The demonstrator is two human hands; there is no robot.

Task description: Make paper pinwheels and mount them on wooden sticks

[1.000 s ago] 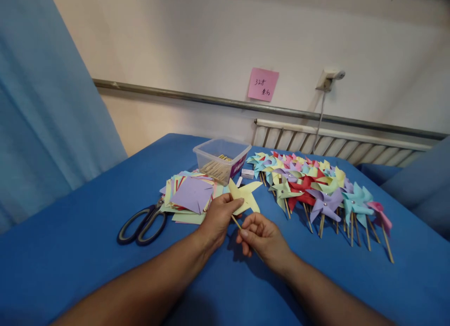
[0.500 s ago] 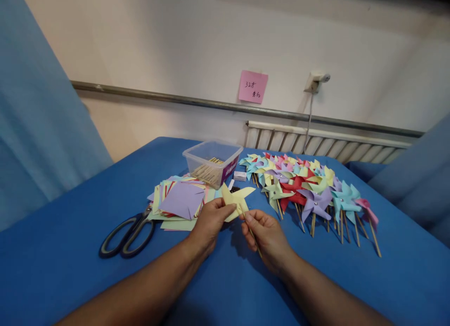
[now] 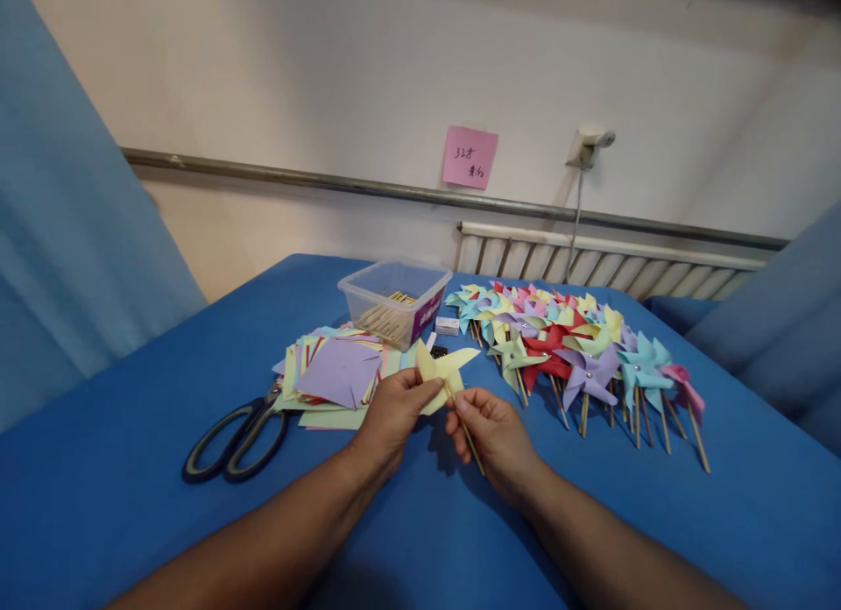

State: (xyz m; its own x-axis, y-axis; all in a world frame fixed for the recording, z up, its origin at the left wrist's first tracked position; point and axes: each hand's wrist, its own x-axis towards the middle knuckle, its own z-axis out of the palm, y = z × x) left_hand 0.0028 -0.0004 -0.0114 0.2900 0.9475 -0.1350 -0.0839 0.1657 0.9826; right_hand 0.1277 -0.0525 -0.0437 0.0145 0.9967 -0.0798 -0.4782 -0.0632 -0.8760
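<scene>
1. Left hand [image 3: 394,413] has its grip pinching a pale yellow paper pinwheel [image 3: 453,362], thumb near the middle, held just above the blue surface [image 3: 420,544].
2. Right hand [image 3: 494,435] has the thin stick [image 3: 471,446] pinched just below the paper.
3. Scissors [image 3: 236,443] lie beside the paper pile [image 3: 338,373] (purple on top, btw).
4. Clear tub [image 3: 430,312] of more sticks [image 3: 389,319] behind that, loads of other pinwheels [image 3: 552,347] off right.

Open blue cloth [image 3: 118,443] left of the scissors [image 3: 258,412], pinwheels [image 3: 590,378] a barrier rightward, inner gaps unclear.
</scene>
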